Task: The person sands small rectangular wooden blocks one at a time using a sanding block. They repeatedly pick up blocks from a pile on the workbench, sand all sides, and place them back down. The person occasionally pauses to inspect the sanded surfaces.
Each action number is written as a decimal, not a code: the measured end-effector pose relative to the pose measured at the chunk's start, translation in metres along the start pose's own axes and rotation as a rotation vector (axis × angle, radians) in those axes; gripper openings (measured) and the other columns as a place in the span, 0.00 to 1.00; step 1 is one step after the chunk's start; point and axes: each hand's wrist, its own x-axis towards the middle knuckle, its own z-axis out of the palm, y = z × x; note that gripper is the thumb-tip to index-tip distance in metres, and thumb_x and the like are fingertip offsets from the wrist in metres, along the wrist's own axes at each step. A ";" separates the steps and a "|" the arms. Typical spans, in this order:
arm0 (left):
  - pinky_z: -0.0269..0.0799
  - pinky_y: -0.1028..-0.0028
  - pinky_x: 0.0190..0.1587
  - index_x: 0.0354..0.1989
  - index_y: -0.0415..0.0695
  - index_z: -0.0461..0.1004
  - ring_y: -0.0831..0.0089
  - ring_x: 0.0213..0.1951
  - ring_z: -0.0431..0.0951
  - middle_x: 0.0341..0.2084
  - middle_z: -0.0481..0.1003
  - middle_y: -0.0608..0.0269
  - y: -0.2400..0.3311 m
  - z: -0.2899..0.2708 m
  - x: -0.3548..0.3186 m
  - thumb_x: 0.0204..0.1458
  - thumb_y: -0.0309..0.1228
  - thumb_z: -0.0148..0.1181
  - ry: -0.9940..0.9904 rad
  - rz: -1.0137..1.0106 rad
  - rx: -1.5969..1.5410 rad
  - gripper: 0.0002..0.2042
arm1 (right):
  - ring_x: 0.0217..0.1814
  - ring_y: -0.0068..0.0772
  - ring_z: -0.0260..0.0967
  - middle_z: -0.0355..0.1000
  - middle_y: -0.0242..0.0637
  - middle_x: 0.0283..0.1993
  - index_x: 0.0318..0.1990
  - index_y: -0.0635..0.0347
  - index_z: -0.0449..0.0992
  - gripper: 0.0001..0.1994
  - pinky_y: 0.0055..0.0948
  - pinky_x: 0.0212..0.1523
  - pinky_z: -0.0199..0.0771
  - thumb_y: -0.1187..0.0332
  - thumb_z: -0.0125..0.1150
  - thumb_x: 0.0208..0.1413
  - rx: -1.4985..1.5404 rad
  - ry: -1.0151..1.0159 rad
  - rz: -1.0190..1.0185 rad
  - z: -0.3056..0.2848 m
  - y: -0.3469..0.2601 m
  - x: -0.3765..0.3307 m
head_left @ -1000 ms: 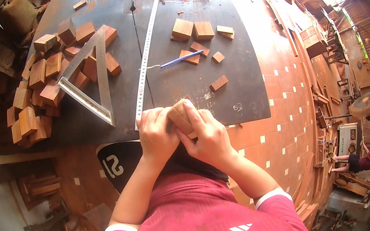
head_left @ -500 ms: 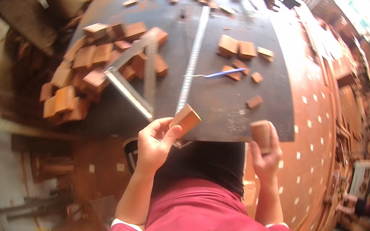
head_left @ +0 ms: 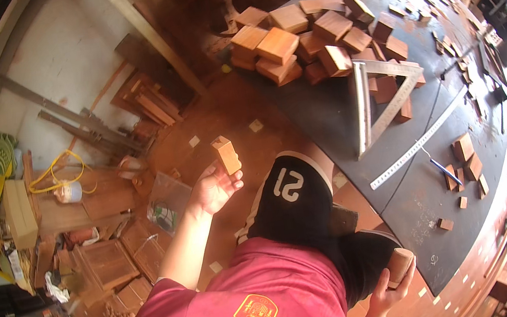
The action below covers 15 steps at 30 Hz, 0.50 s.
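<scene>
Between the thumb and fingers of my left hand (head_left: 214, 189) is a small reddish-brown wood block (head_left: 225, 155), held upright away from the table, over the floor on the left. My right hand (head_left: 391, 292) grips a second wood block (head_left: 400, 267) with a rounded end, beside the near edge of the dark table (head_left: 400, 215). A metal triangle square (head_left: 382, 100) leans against a heap of wood blocks (head_left: 314, 38) on the table. A white ruler (head_left: 418, 143) lies near it, and a blue pen (head_left: 445, 171) rests by a few smaller blocks (head_left: 463, 147).
Wooden panels (head_left: 108, 262) and a clear plastic bag (head_left: 168, 201) lie on the floor at the left. Behind them, a yellow cord (head_left: 59, 171) loops round a white container (head_left: 68, 192). Long timber (head_left: 150, 39) leans by the wall.
My view has swung left, so the table now sits to the right. My left hand has moved out over the floor with its block. Both hands keep their blocks.
</scene>
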 end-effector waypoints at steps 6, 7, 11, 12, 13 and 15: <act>0.78 0.61 0.59 0.74 0.51 0.65 0.63 0.59 0.79 0.63 0.75 0.56 -0.013 -0.029 0.002 0.69 0.40 0.63 -0.117 -0.010 -0.025 0.28 | 0.76 0.58 0.66 0.67 0.60 0.74 0.76 0.72 0.62 0.36 0.47 0.75 0.65 0.68 0.67 0.64 -0.010 -0.075 -0.006 0.004 -0.006 0.000; 0.78 0.60 0.60 0.75 0.52 0.63 0.63 0.60 0.79 0.65 0.75 0.55 -0.011 -0.028 0.005 0.68 0.40 0.63 -0.128 -0.017 -0.033 0.29 | 0.77 0.59 0.66 0.67 0.60 0.75 0.76 0.72 0.62 0.36 0.48 0.75 0.65 0.68 0.67 0.64 -0.003 -0.081 0.002 0.006 -0.009 0.001; 0.80 0.62 0.58 0.73 0.53 0.64 0.65 0.58 0.80 0.63 0.75 0.57 -0.001 -0.022 0.009 0.66 0.38 0.67 -0.096 -0.021 0.015 0.28 | 0.72 0.60 0.71 0.71 0.62 0.71 0.75 0.74 0.63 0.38 0.49 0.71 0.69 0.66 0.70 0.61 -0.040 -0.044 -0.024 0.009 -0.005 -0.005; 0.80 0.62 0.58 0.71 0.53 0.65 0.65 0.58 0.80 0.63 0.75 0.58 0.002 -0.021 0.009 0.66 0.37 0.67 -0.090 -0.013 0.029 0.27 | 0.72 0.60 0.71 0.71 0.62 0.71 0.75 0.74 0.63 0.38 0.48 0.71 0.69 0.66 0.70 0.61 -0.036 -0.041 -0.020 0.010 -0.004 -0.006; 0.80 0.62 0.58 0.70 0.53 0.66 0.66 0.57 0.81 0.62 0.76 0.58 0.004 -0.021 0.010 0.65 0.36 0.68 -0.084 -0.007 0.044 0.27 | 0.73 0.60 0.71 0.71 0.62 0.71 0.75 0.74 0.63 0.38 0.48 0.71 0.69 0.66 0.71 0.61 -0.033 -0.038 -0.015 0.011 -0.003 -0.008; 0.80 0.63 0.58 0.68 0.53 0.66 0.66 0.57 0.81 0.60 0.77 0.58 0.009 -0.021 0.011 0.65 0.33 0.69 -0.096 0.011 0.051 0.25 | 0.73 0.60 0.71 0.70 0.62 0.71 0.75 0.74 0.63 0.38 0.48 0.71 0.69 0.66 0.71 0.61 -0.022 -0.059 0.003 0.013 -0.002 -0.009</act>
